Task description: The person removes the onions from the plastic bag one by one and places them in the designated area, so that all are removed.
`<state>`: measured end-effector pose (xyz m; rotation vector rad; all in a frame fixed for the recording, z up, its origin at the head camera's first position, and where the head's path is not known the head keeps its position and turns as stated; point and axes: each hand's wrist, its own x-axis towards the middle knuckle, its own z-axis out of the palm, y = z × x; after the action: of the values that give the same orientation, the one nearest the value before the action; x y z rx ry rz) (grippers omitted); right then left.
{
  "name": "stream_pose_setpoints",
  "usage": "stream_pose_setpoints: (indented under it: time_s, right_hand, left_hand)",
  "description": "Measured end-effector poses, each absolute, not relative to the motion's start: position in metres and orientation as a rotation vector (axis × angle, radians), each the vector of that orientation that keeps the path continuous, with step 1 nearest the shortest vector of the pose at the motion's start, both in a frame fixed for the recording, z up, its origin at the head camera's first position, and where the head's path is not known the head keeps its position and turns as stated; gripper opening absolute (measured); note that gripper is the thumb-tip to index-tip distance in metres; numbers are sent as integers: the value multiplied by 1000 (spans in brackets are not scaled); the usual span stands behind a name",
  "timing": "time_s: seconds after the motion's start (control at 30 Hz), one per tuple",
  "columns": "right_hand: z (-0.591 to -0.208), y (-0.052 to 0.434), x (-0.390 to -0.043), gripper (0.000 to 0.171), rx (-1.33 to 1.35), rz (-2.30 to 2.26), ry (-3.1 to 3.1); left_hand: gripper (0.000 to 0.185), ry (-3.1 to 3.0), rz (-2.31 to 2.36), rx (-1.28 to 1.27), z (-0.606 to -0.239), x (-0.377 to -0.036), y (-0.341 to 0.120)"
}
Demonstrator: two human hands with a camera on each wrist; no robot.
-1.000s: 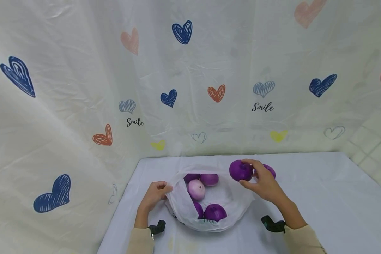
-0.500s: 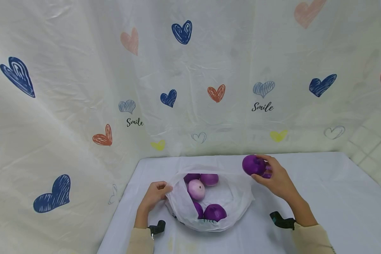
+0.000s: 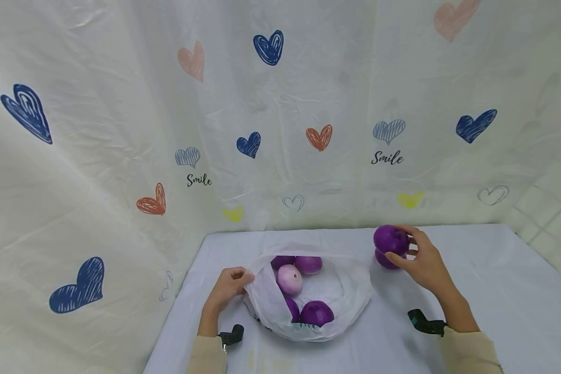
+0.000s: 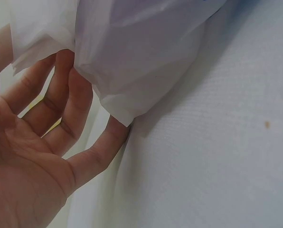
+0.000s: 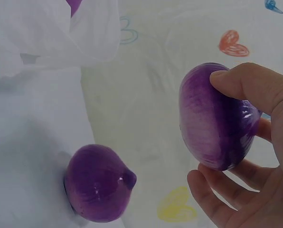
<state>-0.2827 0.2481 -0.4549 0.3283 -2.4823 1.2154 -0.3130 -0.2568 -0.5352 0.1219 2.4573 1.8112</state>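
Holding a purple onion (image 3: 390,238) in the right hand (image 3: 423,265), thumb on top and fingers curled beneath, just above a second purple onion (image 3: 385,258) lying on the bench (image 3: 477,291). Pinching the rim of the white plastic bag (image 3: 266,301) with the left hand (image 3: 227,286), fingers folded round the film at the bag's left edge. Seen from the right wrist, the held onion (image 5: 217,118) hangs apart from the lying one (image 5: 99,183), with the right hand's grip (image 5: 255,156) closed round it. Seen from the left wrist, the left hand (image 4: 32,156) has its fingers (image 4: 75,102) tucked under a fold of the bag (image 4: 141,52). Judged best for this step: keeping the grip gentle on the smooth skin, setting the onion down beside its neighbour rather than on top, where it could roll, and keeping the bag's mouth pulled open so the four or so onions (image 3: 299,283) inside, one paler than the rest, stay put. Covering the bench, a pale cloth with a faint stain near the front edge; hanging behind, a cream backdrop (image 3: 121,130) printed with coloured hearts and the word Smile; showing at far right, pale tiles (image 3: 553,208).
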Motion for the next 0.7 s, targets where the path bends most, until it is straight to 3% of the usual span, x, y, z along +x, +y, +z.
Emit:
stream_pose_setpoints:
  time_s: [0.7]
  right_hand:
    - [-466, 282, -287, 81, 175, 1236, -2493]
  left_hand:
    - [26, 2450, 1825, 123, -534, -311, -255]
